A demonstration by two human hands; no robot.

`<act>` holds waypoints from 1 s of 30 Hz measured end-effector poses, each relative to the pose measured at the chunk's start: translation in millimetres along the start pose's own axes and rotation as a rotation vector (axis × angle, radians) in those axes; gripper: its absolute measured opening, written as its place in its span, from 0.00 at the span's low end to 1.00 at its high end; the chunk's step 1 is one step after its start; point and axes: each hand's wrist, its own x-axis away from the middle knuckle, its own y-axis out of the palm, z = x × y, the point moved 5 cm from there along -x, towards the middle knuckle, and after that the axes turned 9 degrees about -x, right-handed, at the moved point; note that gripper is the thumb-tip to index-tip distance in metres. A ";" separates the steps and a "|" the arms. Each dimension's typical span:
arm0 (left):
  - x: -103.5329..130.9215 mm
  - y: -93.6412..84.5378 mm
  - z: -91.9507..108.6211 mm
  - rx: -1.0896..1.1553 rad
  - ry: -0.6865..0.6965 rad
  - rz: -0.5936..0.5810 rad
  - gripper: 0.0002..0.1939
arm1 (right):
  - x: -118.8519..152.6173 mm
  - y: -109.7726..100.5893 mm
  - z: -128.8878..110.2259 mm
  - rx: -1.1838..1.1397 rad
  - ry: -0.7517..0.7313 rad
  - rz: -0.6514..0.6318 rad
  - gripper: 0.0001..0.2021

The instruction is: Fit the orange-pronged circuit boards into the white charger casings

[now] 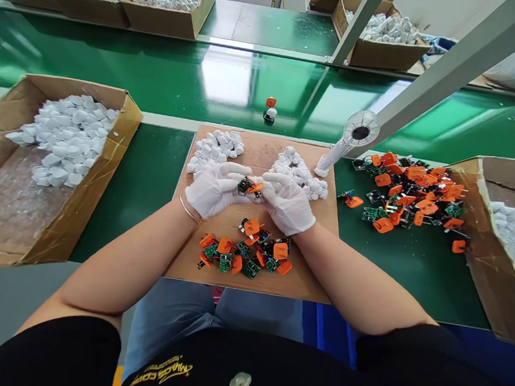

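Both of my hands wear white gloves and meet over a brown cardboard sheet. My left hand is closed on a small circuit board, with dark and green parts showing. An orange plastic piece hangs with that board, and the fingertips of my right hand pinch at its edge. Whether a white part is also between the fingers is hidden by the gloves. Just beyond the hands lie a left heap and a right heap of white plastic pieces. Nearer me is a group of circuit boards with orange pieces.
A bigger pile of boards lies at right, beside a cardboard box. At left stands a box of white pieces. A clear fan-like device leans near a slanted metal post. One assembled unit sits on the green belt.
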 end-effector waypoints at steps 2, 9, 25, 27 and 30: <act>-0.1 -2.0 2.7 0.001 0.006 0.024 0.15 | 1.2 1.1 1.9 0.072 0.020 -0.037 0.18; 3.1 11.4 10.8 -0.075 -0.001 -0.060 0.20 | 8.1 4.8 -6.1 0.188 -0.144 -0.100 0.28; -7.6 1.8 4.5 -0.318 0.137 0.057 0.21 | 4.9 1.3 -4.7 0.364 -0.022 -0.090 0.22; -8.1 0.6 5.6 -0.352 0.167 0.062 0.19 | 5.4 3.0 -0.9 0.270 0.047 -0.113 0.22; -6.3 -1.9 10.4 -0.383 0.259 0.121 0.21 | 7.1 8.0 2.1 0.134 0.146 -0.116 0.22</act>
